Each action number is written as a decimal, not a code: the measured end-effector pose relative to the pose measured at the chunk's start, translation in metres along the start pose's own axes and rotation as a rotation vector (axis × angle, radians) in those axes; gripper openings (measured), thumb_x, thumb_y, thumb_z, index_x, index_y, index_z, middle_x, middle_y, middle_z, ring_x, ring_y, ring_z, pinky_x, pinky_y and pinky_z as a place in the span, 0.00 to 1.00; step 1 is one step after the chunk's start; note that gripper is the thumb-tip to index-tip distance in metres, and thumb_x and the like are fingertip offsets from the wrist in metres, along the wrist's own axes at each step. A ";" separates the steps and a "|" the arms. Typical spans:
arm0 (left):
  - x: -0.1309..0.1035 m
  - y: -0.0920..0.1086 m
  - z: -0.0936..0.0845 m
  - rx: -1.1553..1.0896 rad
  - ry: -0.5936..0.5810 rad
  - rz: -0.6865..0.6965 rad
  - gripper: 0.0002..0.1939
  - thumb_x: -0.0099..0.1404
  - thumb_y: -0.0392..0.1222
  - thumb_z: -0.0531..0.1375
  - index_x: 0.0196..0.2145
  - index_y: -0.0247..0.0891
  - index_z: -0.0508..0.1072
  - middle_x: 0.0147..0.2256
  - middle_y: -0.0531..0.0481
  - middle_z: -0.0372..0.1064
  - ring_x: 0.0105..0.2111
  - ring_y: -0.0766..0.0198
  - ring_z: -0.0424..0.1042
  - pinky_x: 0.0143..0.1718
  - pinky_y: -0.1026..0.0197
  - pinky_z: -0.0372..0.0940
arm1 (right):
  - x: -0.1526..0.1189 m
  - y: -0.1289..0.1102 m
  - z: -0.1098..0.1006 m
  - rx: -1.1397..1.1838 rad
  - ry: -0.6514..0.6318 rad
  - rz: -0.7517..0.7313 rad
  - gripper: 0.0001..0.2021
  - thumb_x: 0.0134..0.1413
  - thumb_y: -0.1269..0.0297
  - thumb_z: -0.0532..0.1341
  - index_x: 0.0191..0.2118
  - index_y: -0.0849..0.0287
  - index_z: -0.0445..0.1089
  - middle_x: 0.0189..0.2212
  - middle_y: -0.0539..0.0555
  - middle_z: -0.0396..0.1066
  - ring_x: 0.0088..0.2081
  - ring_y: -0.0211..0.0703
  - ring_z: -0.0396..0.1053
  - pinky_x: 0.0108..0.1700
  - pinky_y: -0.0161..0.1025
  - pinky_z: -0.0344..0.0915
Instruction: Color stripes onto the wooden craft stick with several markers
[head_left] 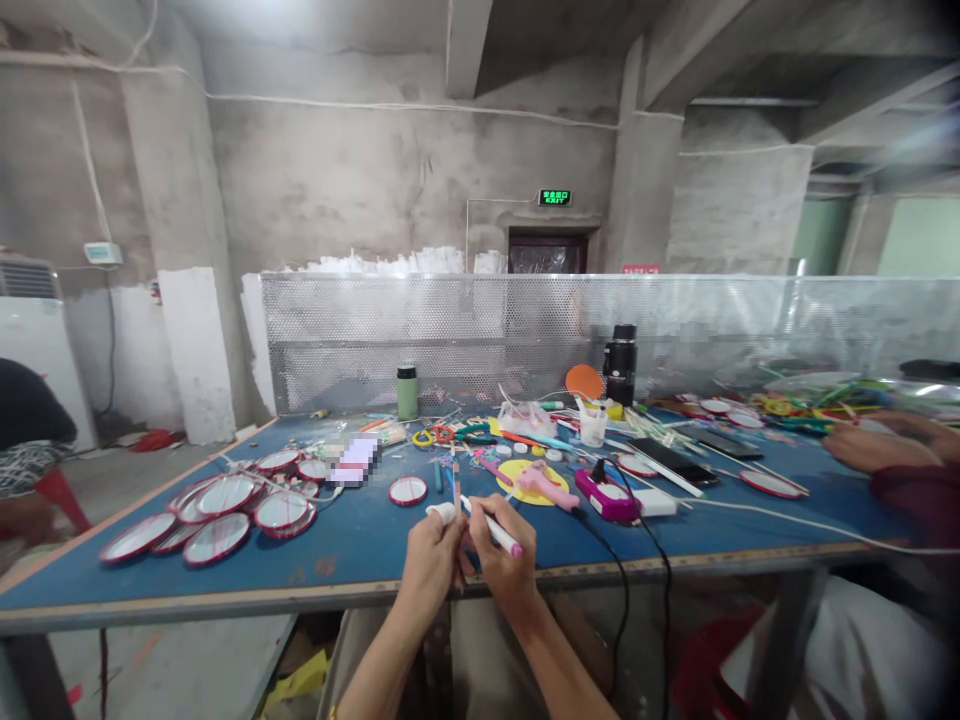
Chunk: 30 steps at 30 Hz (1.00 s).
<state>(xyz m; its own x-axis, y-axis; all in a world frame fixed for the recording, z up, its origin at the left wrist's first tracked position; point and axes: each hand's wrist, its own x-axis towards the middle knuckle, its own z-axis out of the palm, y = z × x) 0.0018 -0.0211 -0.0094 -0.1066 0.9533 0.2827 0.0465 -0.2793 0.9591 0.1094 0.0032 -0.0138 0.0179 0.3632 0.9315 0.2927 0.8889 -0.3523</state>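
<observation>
Bare, stained concrete walls (360,180) and heavy ceiling beams (465,40) enclose the room, with thin cables running along the wall. A green exit sign (554,197) glows above a dark doorway (546,252) at the back. A perforated metal screen (480,330) stands along the far edge of the blue desk (360,545). A white standing air conditioner (34,340) sits against the left wall beside a concrete pillar (180,260) painted white at its base. The floor (112,480) is grey concrete. Pale green daylight shows at the far right (900,235).

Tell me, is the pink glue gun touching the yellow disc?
Touching: the head view shows the pink glue gun lying right on top of the yellow disc.
</observation>
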 end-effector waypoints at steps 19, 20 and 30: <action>0.002 -0.004 0.002 -0.017 -0.013 0.010 0.24 0.58 0.65 0.55 0.25 0.39 0.65 0.11 0.55 0.64 0.09 0.69 0.60 0.10 0.69 0.53 | 0.003 0.000 -0.001 -0.016 -0.005 -0.024 0.07 0.64 0.69 0.57 0.34 0.58 0.71 0.26 0.48 0.70 0.27 0.34 0.69 0.33 0.30 0.65; 0.002 -0.003 0.002 -0.018 -0.015 0.011 0.23 0.58 0.65 0.55 0.26 0.40 0.65 0.11 0.54 0.65 0.09 0.69 0.59 0.10 0.69 0.53 | 0.004 0.000 -0.001 -0.015 0.006 -0.030 0.07 0.64 0.69 0.57 0.34 0.58 0.71 0.26 0.48 0.70 0.27 0.34 0.69 0.33 0.30 0.65; 0.001 0.001 0.004 -0.009 0.005 0.049 0.21 0.60 0.61 0.54 0.26 0.39 0.66 0.13 0.55 0.63 0.09 0.69 0.59 0.11 0.69 0.53 | 0.006 0.000 -0.002 0.001 0.029 -0.043 0.08 0.63 0.69 0.58 0.32 0.57 0.70 0.25 0.48 0.70 0.25 0.34 0.68 0.31 0.29 0.65</action>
<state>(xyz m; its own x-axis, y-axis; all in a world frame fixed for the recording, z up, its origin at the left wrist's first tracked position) 0.0058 -0.0197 -0.0083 -0.1090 0.9380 0.3292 0.0429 -0.3264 0.9443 0.1114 0.0048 -0.0080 0.0327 0.3169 0.9479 0.2931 0.9037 -0.3122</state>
